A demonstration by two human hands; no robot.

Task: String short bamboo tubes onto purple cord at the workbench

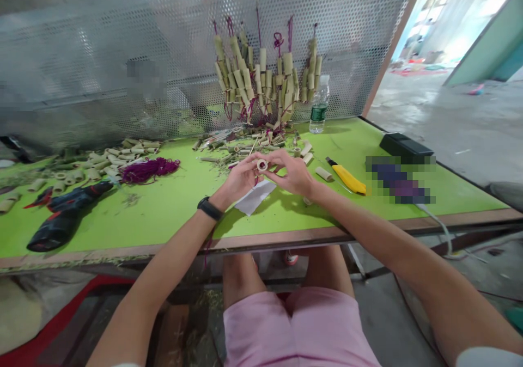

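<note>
A short bamboo tube is held above the green table, its open end facing me. My left hand is closed on its left side, with a black band around the wrist. From the right, the fingers of my right hand pinch the same tube. A bit of purple cord shows in the tube's opening and just below it; how it is threaded I cannot make out. Under the hands lies a white sheet of paper. Loose bamboo pieces, among them one tube, lie right of my right hand.
A yellow-handled knife and a black box are on the right. A cordless drill, purple cord and cut bamboo lie left. Strung bamboo hangs on the perforated metal panel, beside a water bottle.
</note>
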